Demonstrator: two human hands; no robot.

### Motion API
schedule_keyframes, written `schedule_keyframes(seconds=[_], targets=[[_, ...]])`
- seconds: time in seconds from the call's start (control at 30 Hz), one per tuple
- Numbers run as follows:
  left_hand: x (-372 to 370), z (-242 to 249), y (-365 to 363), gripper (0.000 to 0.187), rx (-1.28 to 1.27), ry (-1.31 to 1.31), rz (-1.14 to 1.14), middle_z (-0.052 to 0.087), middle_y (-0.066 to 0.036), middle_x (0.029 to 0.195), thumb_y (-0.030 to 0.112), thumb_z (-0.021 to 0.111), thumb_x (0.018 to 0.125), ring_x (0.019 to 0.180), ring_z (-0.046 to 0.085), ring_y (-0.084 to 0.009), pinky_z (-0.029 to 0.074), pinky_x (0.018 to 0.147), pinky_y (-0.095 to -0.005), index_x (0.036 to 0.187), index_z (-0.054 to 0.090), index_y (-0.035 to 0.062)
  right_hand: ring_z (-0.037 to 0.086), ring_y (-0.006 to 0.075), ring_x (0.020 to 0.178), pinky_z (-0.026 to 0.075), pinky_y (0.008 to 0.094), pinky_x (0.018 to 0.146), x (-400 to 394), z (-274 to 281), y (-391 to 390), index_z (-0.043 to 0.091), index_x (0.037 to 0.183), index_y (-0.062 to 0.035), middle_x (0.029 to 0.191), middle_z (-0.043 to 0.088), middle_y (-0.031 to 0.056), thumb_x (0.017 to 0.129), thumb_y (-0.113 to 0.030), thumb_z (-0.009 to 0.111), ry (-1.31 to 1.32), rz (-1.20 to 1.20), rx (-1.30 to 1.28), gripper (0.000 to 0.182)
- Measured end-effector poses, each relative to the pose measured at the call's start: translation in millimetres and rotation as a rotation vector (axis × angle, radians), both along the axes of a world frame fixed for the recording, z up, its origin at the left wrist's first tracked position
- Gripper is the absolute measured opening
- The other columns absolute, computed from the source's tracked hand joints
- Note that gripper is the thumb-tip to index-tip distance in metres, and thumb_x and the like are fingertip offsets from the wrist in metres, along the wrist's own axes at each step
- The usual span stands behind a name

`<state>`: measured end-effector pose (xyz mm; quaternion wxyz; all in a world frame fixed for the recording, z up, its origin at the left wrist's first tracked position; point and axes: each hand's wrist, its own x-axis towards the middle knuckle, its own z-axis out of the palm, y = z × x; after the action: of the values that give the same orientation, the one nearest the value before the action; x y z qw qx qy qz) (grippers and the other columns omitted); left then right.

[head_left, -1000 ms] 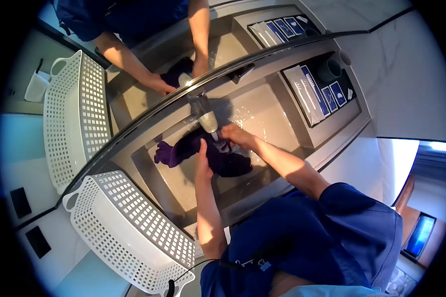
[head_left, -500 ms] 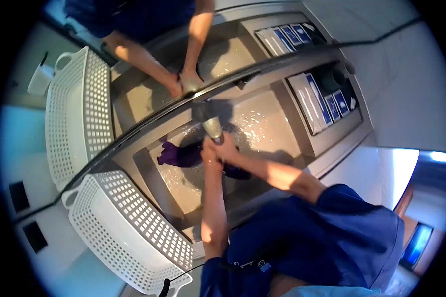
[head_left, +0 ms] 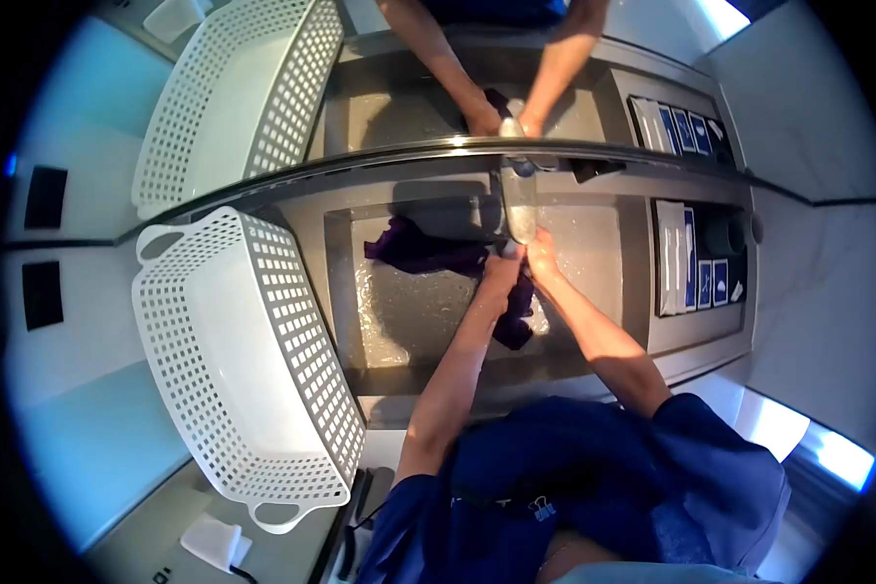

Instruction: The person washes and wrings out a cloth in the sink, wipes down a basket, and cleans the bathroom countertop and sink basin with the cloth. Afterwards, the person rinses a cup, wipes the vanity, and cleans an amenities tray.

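Observation:
A wet, dark purple cloth garment (head_left: 423, 249) lies across the sink (head_left: 635, 292), one end spread to the left and another part hanging down toward me. My left hand (head_left: 499, 273) is closed around its bunched middle, just under the tap (head_left: 520, 206). Close beside it, my right hand (head_left: 542, 258) is at the bunched cloth too, its fingertips partly hidden by the tap. Shallow water glints on the basin floor around the cloth.
Left of the sink stands a white perforated laundry basket (head_left: 234, 341). A dark tray (head_left: 701, 258) with small packets and a cup sits on the right counter. Behind the tap, a mirror (head_left: 380, 117) reflects my arms and the basket.
My view has turned and shifted, so the sink now looks level. Both hands stay under the tap, now slightly further apart, and more of the purple cloth hangs toward me.

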<state>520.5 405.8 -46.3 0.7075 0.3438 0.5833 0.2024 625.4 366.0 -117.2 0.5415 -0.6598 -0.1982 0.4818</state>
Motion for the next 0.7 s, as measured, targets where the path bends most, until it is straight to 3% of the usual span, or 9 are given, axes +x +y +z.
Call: schedule_keyframes(seconds=[0.07,0.23,0.3,0.4,0.47,0.53,0.6,0.67,0.7], targets=[[-7.3,-3.6,16.3,0.061,0.306,0.460,-0.572,0.063,-0.022,0.096,0.051,0.062,0.074,0.092,0.059,-0.0343,0.045,0.079,-0.0415,0.096,0.060,-0.0063,0.056,0.0126,0.081,0.046,0.0273,0.074,-10.2,59.5,-6.2,0.060,0.099,-0.0007,0.089,0.062,0.0026,0.090,-0.035,0.050,0.345,-0.095,-0.059,0.037],[-42.9,5.2,31.4,0.044,0.486,0.364,-0.656,0.062,-0.020,0.088,0.037,0.070,0.073,0.088,0.061,-0.0297,0.047,0.077,-0.0401,0.088,0.057,-0.0024,0.060,0.0168,0.089,0.049,0.0313,0.077,18.3,42.1,-18.3,0.057,0.106,0.0010,0.096,0.063,0.0081,0.086,-0.016,0.057,0.383,0.167,-0.116,0.026],[-55.3,-8.2,12.7,0.030,-0.064,-0.571,0.303,0.062,-0.011,0.089,0.023,0.066,0.079,0.083,0.061,-0.0236,0.051,0.074,-0.0380,0.099,0.056,0.0039,0.061,0.0183,0.081,0.051,0.0328,0.073,14.6,69.2,-1.6,0.056,0.105,0.0042,0.091,0.064,0.0099,0.086,-0.015,0.056,0.410,-0.009,-0.042,0.026],[-50.1,-9.5,-2.7,0.024,-0.315,-0.498,0.607,0.061,-0.007,0.093,0.022,0.060,0.085,0.085,0.061,-0.0239,0.052,0.072,-0.0371,0.102,0.053,0.0062,0.060,0.0169,0.077,0.047,0.0320,0.068,-21.5,68.4,0.4,0.060,0.091,0.0026,0.078,0.064,0.0081,0.079,-0.020,0.060,-0.304,0.237,-0.176,0.026],[-50.7,-115.4,-11.2,0.030,-0.245,-0.690,0.241,0.057,-0.004,0.102,0.035,0.046,0.092,0.101,0.054,-0.0187,0.049,0.082,-0.0363,0.113,0.050,0.0131,0.046,0.0091,0.063,0.042,0.0320,0.054,-53.6,93.1,-12.4,0.059,0.086,-0.0028,0.071,0.057,0.0008,0.077,-0.020,0.066,-0.616,0.573,0.146,0.021],[-22.7,-125.0,-41.0,0.032,-0.315,-1.386,0.248,0.058,-0.005,0.101,0.039,0.043,0.093,0.095,0.056,-0.0183,0.048,0.081,-0.0348,0.110,0.051,0.0121,0.047,0.0099,0.064,0.042,0.0319,0.055,-50.1,106.8,6.3,0.059,0.082,-0.0026,0.069,0.056,0.0017,0.077,-0.020,0.065,-0.637,0.367,-0.031,0.019],[1.5,-25.7,-38.9,0.030,-0.363,-0.358,0.374,0.057,-0.007,0.102,0.037,0.046,0.091,0.090,0.057,-0.0182,0.048,0.079,-0.0349,0.099,0.053,0.0094,0.047,0.0106,0.064,0.043,0.0318,0.056,-39.6,101.1,21.8,0.058,0.079,-0.0024,0.068,0.056,0.0027,0.077,-0.019,0.065,-0.646,0.160,-0.198,0.018],[-7.0,-31.3,-33.6,0.030,-0.364,-0.335,0.280,0.058,-0.007,0.098,0.037,0.046,0.090,0.083,0.057,-0.0166,0.048,0.072,-0.0348,0.092,0.053,0.0079,0.054,0.0175,0.054,0.044,0.0378,0.051,-32.4,66.0,21.5,0.056,0.068,-0.0008,0.058,0.057,0.0118,0.076,-0.018,0.062,0.054,-0.294,0.063,0.020],[-13.7,-60.2,-19.2,0.031,-0.210,-0.358,0.295,0.058,-0.006,0.097,0.038,0.046,0.089,0.081,0.056,-0.0162,0.047,0.070,-0.0345,0.092,0.053,0.0075,0.055,0.0182,0.055,0.043,0.0373,0.051,-46.0,48.9,14.7,0.055,0.067,-0.0005,0.056,0.056,0.0122,0.077,-0.016,0.060,-0.367,-0.086,0.121,0.019]])
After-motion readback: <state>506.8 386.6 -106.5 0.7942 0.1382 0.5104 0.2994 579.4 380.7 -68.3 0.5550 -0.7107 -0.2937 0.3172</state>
